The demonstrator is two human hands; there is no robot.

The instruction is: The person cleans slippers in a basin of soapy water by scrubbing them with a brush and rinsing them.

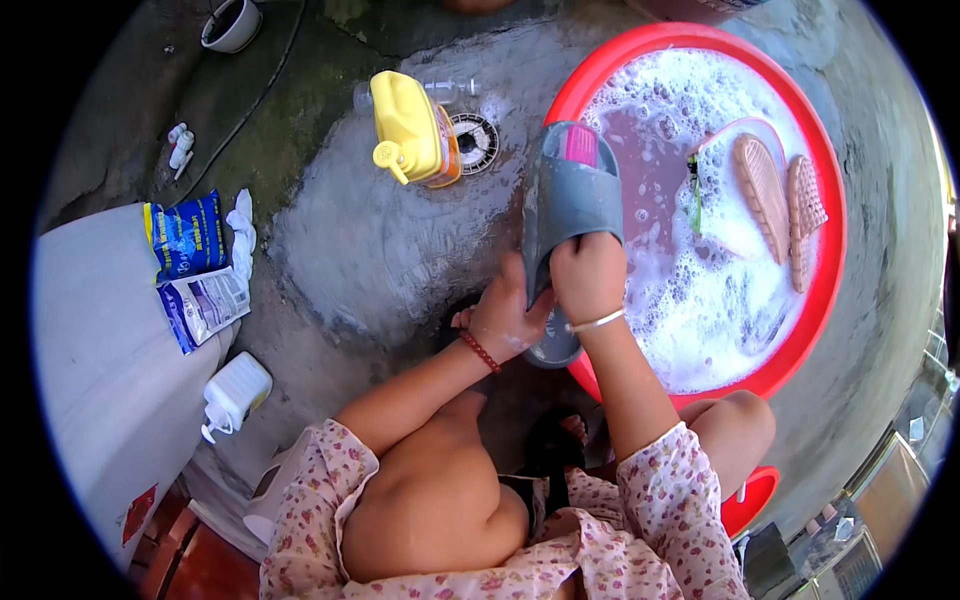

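Observation:
A grey slide slipper [580, 195] is held at the left rim of the red basin [832, 200], partly over the suds. My left hand [508, 315] grips the slipper's side edge near the heel. My right hand [588, 278] reaches in under the slipper's strap, its fingers closed and mostly hidden. A pink brush [581, 146] shows at the toe opening beyond the strap, in line with my right hand. In the foamy water lie a pair of pink slippers [762, 195] and a clear-strapped shoe [722, 215] with a green and dark trim.
A yellow jug [408, 125] stands beside a round floor drain [474, 143], with a clear bottle [455, 90] lying behind it. To the left are blue packets [190, 240] and a white pump bottle [238, 390]. A red container [752, 500] sits by my right knee.

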